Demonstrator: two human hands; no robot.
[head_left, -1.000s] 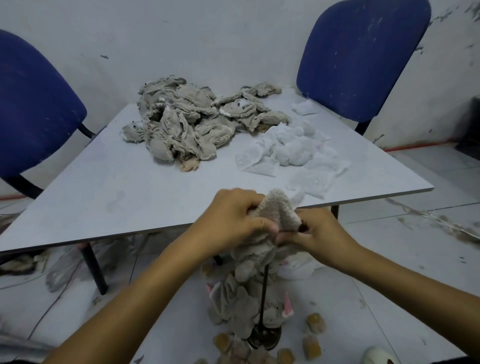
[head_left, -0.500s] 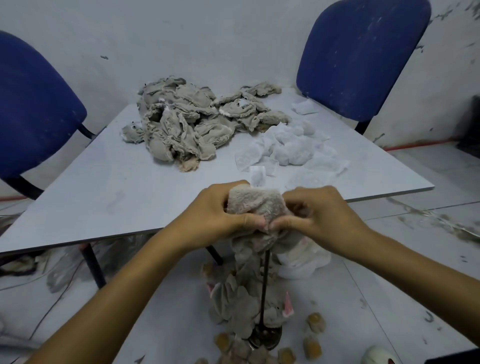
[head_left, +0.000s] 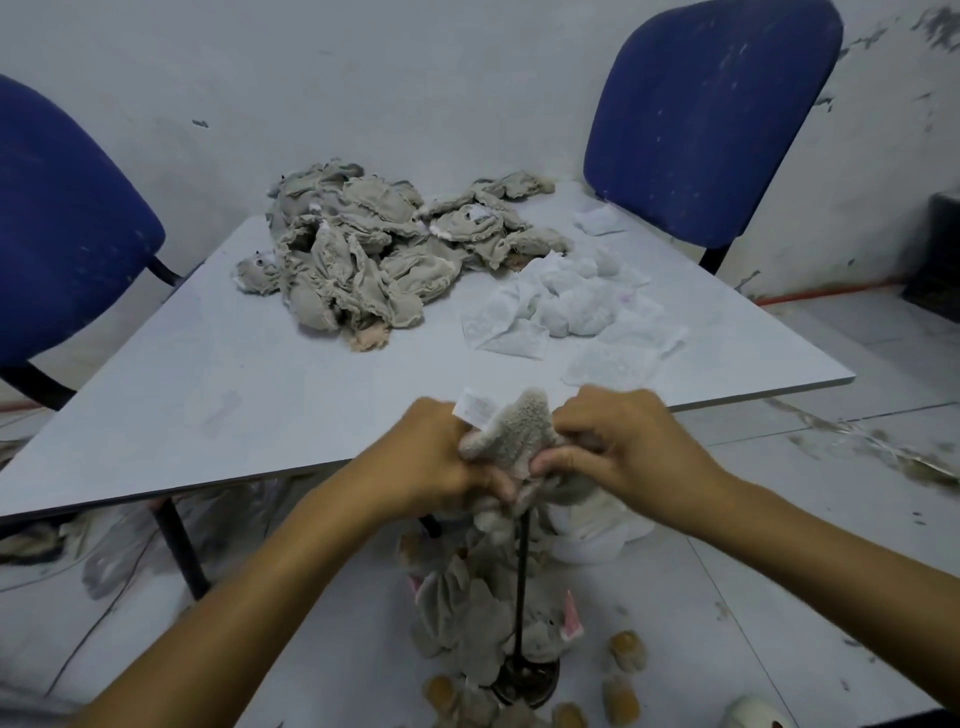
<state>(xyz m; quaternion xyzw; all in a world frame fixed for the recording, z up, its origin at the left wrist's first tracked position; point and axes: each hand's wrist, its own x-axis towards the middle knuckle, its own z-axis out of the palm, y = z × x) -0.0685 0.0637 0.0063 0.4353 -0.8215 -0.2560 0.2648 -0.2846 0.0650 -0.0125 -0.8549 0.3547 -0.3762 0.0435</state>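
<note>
As left hand (head_left: 431, 457) grips, plush (head_left: 511, 436) touching, rightward

Fleece piece (head_left: 511, 434): grey, nubbly pile, with a white woven label (head_left: 475, 408). Far heap (head_left: 363, 254): frayed matt cloth. Table (head_left: 234, 374): smooth, matt laminate. Rod (head_left: 521, 577): dark metal.

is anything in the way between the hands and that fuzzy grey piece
Nothing visible. The left hand and the right hand both grip the fuzzy grey piece directly, above the black rod. Its white label sticks up beside the left hand.
</note>
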